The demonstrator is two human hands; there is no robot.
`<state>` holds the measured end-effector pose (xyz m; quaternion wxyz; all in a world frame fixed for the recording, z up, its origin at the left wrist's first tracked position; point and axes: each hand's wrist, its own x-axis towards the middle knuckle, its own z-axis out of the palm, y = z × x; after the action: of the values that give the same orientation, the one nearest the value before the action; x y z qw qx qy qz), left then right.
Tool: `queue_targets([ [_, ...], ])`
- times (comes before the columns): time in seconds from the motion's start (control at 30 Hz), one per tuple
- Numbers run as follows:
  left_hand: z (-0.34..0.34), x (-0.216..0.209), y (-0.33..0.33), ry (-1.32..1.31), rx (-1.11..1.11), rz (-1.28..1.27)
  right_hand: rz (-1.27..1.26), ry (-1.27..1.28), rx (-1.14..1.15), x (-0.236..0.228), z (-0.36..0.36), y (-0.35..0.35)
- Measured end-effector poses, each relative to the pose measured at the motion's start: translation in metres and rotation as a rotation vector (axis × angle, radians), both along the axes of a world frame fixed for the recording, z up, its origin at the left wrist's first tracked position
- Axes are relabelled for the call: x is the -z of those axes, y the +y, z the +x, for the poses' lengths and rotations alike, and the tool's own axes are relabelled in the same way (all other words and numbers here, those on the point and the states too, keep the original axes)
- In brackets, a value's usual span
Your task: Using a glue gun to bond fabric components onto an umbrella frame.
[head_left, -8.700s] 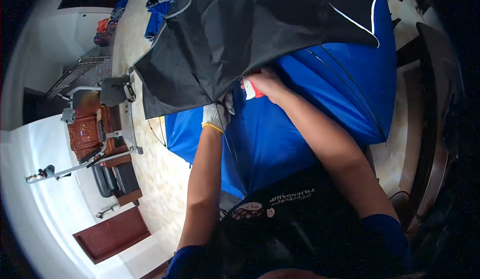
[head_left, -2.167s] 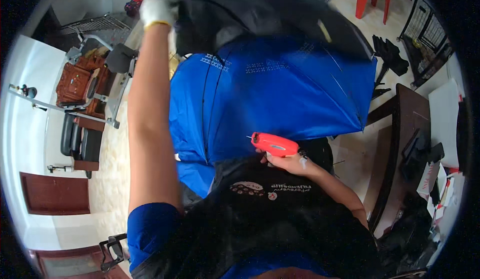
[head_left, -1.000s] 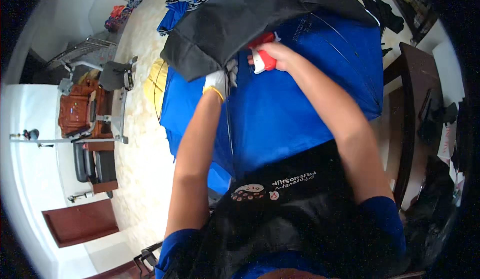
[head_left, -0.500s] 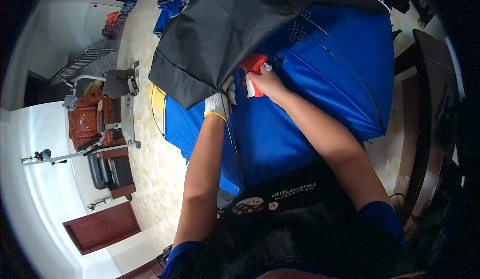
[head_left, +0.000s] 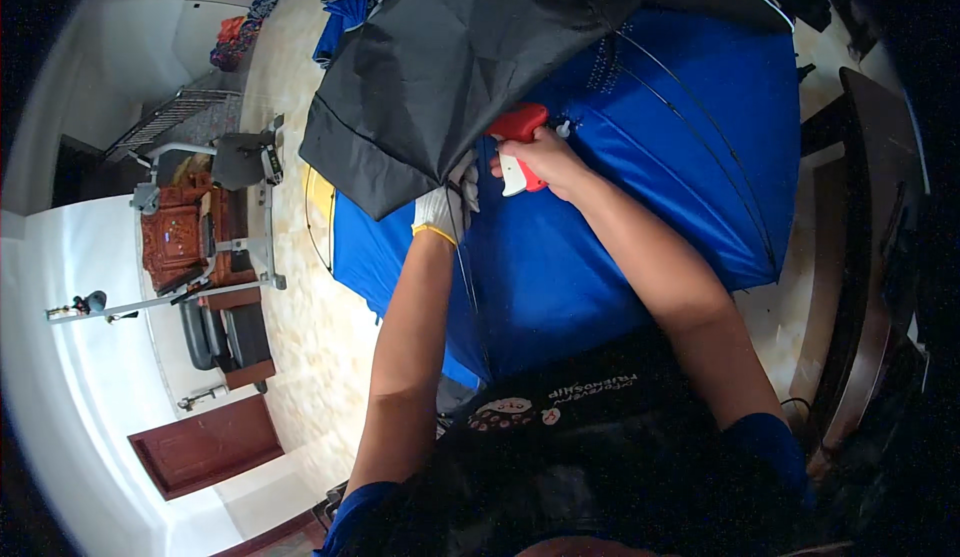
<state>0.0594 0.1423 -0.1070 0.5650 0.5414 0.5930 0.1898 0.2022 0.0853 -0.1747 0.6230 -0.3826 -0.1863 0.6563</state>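
Note:
A large umbrella canopy [head_left: 560, 267] in blue fabric lies spread before me, with thin dark ribs along it. Over its far part hangs a black canopy layer [head_left: 420, 87], whose near corner comes down to my left hand. My left hand [head_left: 440, 209], in a white knitted glove with a yellow cuff, is closed at that corner and a rib; its fingers are partly hidden by the black fabric. Just right of it, my bare right hand [head_left: 548, 162] is wrapped round a red and white pistol-grip tool [head_left: 514, 175]. The tool's front end passes under the black fabric's edge.
More folded blue umbrellas [head_left: 345, 2] lie on the floor at the far left. Exercise equipment [head_left: 235, 162] and a carved wooden cabinet [head_left: 175, 237] stand to the left. A dark wooden piece of furniture [head_left: 850, 237] rises close on the right.
My right hand has shifted slightly right with the tool, and more of its white handle shows. My left hand keeps its hold at the corner. The whole view has shifted a little.

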Motion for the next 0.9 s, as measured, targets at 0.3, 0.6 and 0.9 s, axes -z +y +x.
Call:
queue_targets([
  [0.3,-0.001,-0.002,0.003,-0.065,0.03,-0.053,0.003,-0.022,-0.03,-0.005,0.002,0.002],
  [0.6,-0.005,0.017,0.013,-0.245,-0.118,-0.086,-0.002,0.025,-0.046,-0.004,0.004,-0.001],
  [0.9,0.001,0.005,0.009,-0.105,-0.09,-0.07,0.029,0.068,-0.038,0.002,0.004,0.0],
])
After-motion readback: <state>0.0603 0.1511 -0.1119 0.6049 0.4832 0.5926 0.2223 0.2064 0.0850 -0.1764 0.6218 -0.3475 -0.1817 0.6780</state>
